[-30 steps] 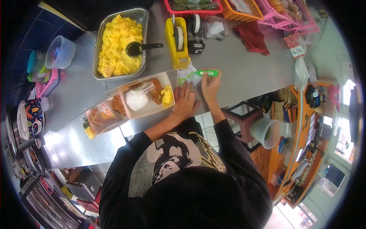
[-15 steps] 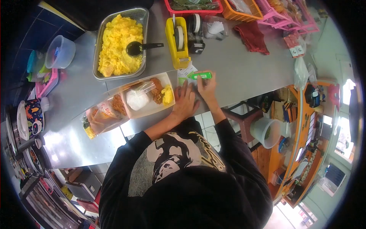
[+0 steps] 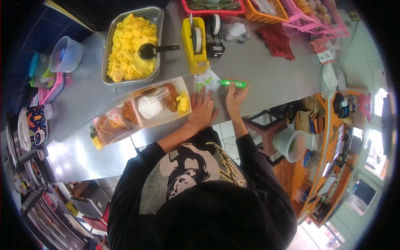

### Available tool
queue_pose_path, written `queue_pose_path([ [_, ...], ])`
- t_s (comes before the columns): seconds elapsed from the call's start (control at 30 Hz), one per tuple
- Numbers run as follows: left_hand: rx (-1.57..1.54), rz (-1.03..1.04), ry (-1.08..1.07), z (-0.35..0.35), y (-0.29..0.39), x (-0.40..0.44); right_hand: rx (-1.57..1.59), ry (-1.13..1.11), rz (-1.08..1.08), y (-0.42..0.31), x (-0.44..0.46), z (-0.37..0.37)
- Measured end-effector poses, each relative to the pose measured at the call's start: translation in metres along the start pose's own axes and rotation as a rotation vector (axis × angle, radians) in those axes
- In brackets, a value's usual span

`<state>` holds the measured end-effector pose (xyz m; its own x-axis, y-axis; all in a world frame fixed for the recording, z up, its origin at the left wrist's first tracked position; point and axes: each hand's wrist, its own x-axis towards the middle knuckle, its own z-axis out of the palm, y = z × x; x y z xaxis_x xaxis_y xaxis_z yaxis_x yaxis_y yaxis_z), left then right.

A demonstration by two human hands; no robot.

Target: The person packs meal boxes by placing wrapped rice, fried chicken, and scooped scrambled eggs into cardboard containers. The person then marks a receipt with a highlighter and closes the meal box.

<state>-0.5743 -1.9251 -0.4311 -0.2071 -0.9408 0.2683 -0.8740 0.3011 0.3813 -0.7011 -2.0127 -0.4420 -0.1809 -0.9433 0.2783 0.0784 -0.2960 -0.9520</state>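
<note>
A green highlighter (image 3: 234,83) is pinched in my right hand (image 3: 237,96), its tip at the right edge of a small printed paper slip (image 3: 207,79). Green marks show on the slip's print. My left hand (image 3: 202,111) lies with fingers stretched over the slip's lower part, pressing it to the metal counter. Left of that hand stand two open paper food boxes (image 3: 186,86); one holds a wrapped white ball of what looks like rice (image 3: 150,107), fried chicken (image 3: 171,99) and scrambled egg (image 3: 182,102). A yellow tape dispenser (image 3: 189,58) sits just above the slip.
A wire-mesh-lined tray (image 3: 158,25) of scrambled egg with a black ladle (image 3: 162,48) stands at back left. A black tape dispenser (image 3: 215,48), a dark red cloth (image 3: 275,41) and coloured baskets (image 3: 266,18) line the back. A brown stool (image 3: 266,130) is below the counter's front edge.
My right hand has moved right, carrying the highlighter off the middle of the slip to its right edge. More of the green-marked print shows. My left hand stays in place.
</note>
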Motion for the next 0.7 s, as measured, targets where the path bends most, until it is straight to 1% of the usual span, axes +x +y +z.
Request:
queue_pose_path([
  [0.03,0.005,0.003,0.007,0.0002,0.0001,0.0001,-0.017,-0.059,-0.006,-0.0006,-0.0014,0.0006],
  [0.07,0.006,0.006,0.006,0.0001,0.0003,0.0001,-0.017,-0.056,-0.007,-0.0011,-0.0022,0.0020],
  [0.13,0.004,-0.002,-0.004,-0.0005,0.0004,0.0005,-0.041,-0.125,-0.013,-0.0019,-0.0029,0.0056],
  [0.37,0.000,-0.008,-0.011,-0.0012,0.0014,0.0007,-0.110,-0.214,0.026,-0.0020,-0.0037,0.0058],
  [0.47,0.020,-0.001,-0.017,-0.0005,0.0012,0.0005,-0.151,-0.234,-0.033,-0.0017,-0.0028,0.0062],
  [0.53,0.027,0.001,-0.022,0.0003,0.0011,0.0006,-0.198,-0.287,-0.126,-0.0032,-0.0019,0.0076],
  [0.67,0.031,0.000,-0.022,0.0001,0.0012,0.0004,-0.165,-0.270,-0.053,-0.0061,-0.0007,0.0072],
  [0.7,0.031,-0.001,-0.036,0.0000,0.0008,0.0009,-0.168,-0.185,-0.013,-0.0031,0.0012,0.0065],
])
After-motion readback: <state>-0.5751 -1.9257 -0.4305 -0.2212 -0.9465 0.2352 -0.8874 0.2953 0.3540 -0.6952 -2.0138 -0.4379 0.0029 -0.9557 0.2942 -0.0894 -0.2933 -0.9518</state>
